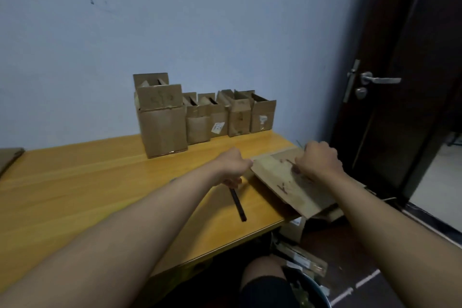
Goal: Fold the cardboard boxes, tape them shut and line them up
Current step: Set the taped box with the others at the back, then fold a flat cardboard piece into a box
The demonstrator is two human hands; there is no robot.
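Honestly, I fear the flat box [287, 177], clutched by my right hand [318, 161] and pinched by my left hand [233, 166], slipping off the table's [100, 177] right edge.

Both arms outstretched, left hand [231, 164] and right hand [318, 161] fisted.

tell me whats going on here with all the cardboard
A person is working on a flattened cardboard box at the right end of a wooden table. The right hand grips its far edge, while the left hand is at its left corner and holds a dark stick-like tool. Five folded boxes already stand in a row against the wall, top flaps still up. More cardboard lies on the floor under the table's end.
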